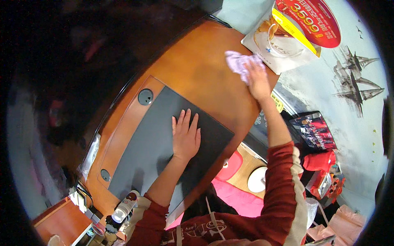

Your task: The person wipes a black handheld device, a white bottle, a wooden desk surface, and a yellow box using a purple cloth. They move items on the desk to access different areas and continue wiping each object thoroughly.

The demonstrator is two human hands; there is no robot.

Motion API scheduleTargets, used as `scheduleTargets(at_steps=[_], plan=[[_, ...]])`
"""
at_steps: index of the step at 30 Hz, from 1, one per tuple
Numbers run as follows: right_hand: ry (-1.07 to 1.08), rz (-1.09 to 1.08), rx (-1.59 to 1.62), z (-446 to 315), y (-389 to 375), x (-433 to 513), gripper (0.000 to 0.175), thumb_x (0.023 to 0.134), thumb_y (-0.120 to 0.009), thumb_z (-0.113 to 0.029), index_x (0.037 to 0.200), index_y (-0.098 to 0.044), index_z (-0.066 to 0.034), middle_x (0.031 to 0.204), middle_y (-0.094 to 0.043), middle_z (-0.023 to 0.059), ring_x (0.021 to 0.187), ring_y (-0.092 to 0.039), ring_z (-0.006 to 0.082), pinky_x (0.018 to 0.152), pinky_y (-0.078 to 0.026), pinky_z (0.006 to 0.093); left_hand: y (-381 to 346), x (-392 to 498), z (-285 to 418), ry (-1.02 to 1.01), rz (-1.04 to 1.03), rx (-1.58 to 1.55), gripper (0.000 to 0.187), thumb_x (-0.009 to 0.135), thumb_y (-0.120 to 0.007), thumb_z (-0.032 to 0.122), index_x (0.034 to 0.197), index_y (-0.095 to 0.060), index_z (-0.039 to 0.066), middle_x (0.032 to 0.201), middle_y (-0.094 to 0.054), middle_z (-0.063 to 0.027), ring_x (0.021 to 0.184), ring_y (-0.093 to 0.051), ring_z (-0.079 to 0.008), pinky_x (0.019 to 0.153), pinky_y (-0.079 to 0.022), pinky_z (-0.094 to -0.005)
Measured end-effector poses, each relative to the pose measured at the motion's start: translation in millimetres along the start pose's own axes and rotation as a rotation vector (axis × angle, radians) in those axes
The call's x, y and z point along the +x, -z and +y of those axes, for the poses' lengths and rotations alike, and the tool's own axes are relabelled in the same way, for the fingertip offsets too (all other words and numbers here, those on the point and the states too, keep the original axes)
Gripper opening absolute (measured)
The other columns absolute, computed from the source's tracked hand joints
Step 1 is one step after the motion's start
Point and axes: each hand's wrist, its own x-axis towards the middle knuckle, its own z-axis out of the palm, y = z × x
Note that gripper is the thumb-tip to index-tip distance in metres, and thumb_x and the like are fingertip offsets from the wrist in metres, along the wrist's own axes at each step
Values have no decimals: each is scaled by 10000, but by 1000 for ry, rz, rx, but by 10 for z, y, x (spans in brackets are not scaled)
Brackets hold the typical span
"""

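Note:
A crumpled light purple cloth [243,64] lies on the glossy brown wooden desk [200,61], near its upper right edge. My right hand [257,78] presses on the cloth with the fingers stretched over it, beside a white paper bag. My left hand [186,133] rests palm down, fingers spread, on the dark grey desk mat [147,147], holding nothing. Beyond the mat, the desk has two round black cable grommets [145,97].
The white paper bag [277,46] with a red printed sign [311,21] stands at the desk's upper right corner. A white-capped bottle [124,207] is near my left forearm. A framed group photo [314,130] leans at the right. A dark glossy panel borders the desk's far side.

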Motion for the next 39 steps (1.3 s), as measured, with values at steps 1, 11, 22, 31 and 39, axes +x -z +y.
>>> scheduleTargets(at_steps=[1, 11, 22, 31, 39], plan=[[-182, -48, -8, 161, 83, -61, 486, 987, -563, -99, 1472, -544, -114, 1542, -483, 191, 1414, -444, 405, 1205, -322, 519, -3, -1, -2, -12, 10, 1, 509, 1008, -569, 242, 1481, -534, 56, 1582, -430, -192, 1511, -336, -379, 1242, -201, -616], [90, -47, 30, -1600, 104, -1040, 527, 888, -645, -87, 1409, -572, -60, 1503, -507, 185, 1421, -441, 382, 1217, -305, 521, -43, -38, -58, -9, 123, -169, 579, 1029, -498, 246, 1553, -417, 13, 1623, -374, -210, 1509, -340, -395, 1256, -178, -590], [-90, 409, 253, -502, 1378, -6, 627, 889, -644, -70, 1489, -462, -40, 1516, -449, 272, 1381, -469, 451, 1158, -402, 486, 137, -456, 113, -64, 40, -254, 268, 785, -663, -33, 1046, -644, 23, 1106, -617, -165, 1097, -583, -420, 1089, -450, -518], [-344, 125, -55, 998, 1556, 960, 452, 860, -812, -346, 1076, -713, 38, 885, -742, 216, 812, -729, 349, 747, -552, 448, 534, -1995, 516, 61, -67, -273, 307, 838, -675, 109, 1140, -660, 55, 1156, -621, -174, 1193, -573, -407, 1181, -381, -507], [-106, 292, 4, 143, 1779, 335, 239, 925, -759, -200, 970, -723, 32, 913, -732, 198, 791, -706, 349, 744, -549, 437, 905, -2826, 489, 259, 36, -364, 300, 853, -647, 89, 1147, -697, 53, 1110, -638, -147, 1116, -591, -370, 1009, -497, -469]])
